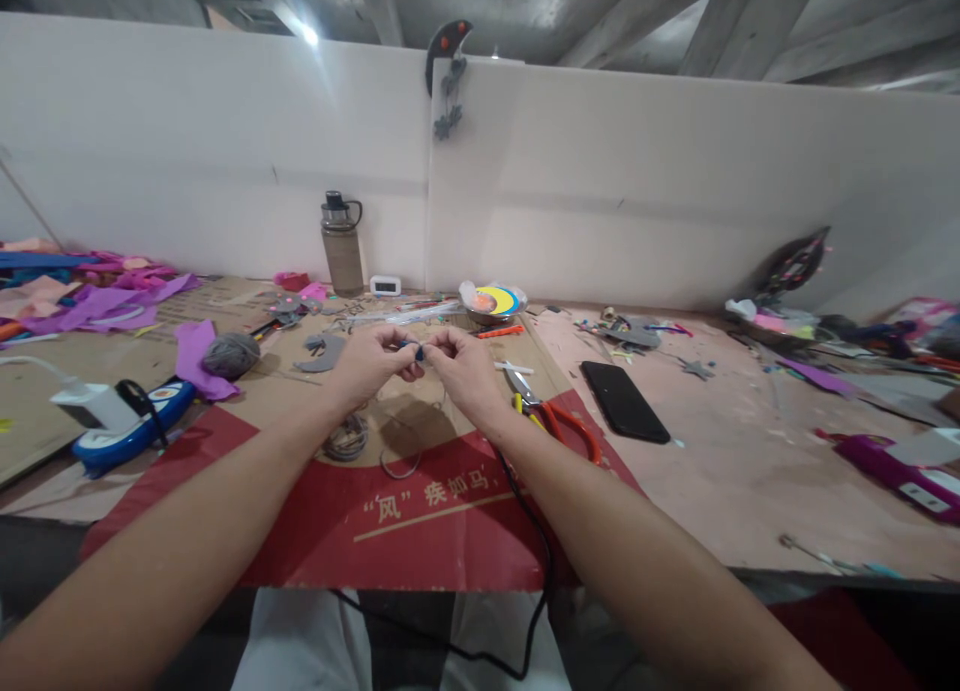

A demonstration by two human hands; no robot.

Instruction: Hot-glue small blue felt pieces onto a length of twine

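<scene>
Both hands meet above the cardboard, fingertips close together. My left hand (375, 359) is closed in a pinch on a small dark blue piece (419, 352), whose exact kind is too small to make out. From the other side my right hand (459, 366) pinches the same piece. Beneath them a coil of grey cord (346, 439) rests on the red and brown cardboard (450, 536). Scissors with orange handles (566, 429) lie just right of my right wrist. Left of my hands is a cut grey felt shape (321, 353).
A ball of grey yarn (231, 355) and a blue power strip (135, 429) lie at left. A water bottle (342, 246) stands by the white partition (600, 171). A black phone (625, 401) is at right. A black cable (531, 511) hangs over the front edge.
</scene>
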